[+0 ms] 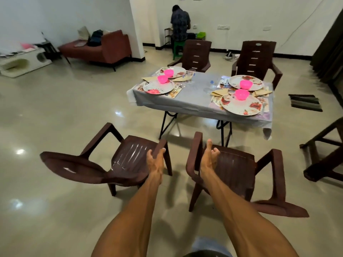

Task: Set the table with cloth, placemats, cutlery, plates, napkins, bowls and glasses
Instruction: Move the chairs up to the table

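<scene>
A folding table under a grey cloth (194, 101) stands ahead. On it lie floral plates (241, 106), pink bowls (241, 94), folded tan napkins (220, 92), placemats (174, 93), cutlery and clear glasses (191, 74). Two brown plastic chairs stand between me and the table. My left hand (155, 160) grips the right armrest of the left chair (126, 160). My right hand (208, 158) hovers over the left armrest of the right chair (235, 169), fingers apart, holding nothing.
Two more brown chairs (257, 58) stand behind the table. Another chair (326, 154) is at the right edge. A red sofa (104, 47) is far left. A person (180, 25) stands at the back wall. A dark mat (304, 102) lies on the glossy floor.
</scene>
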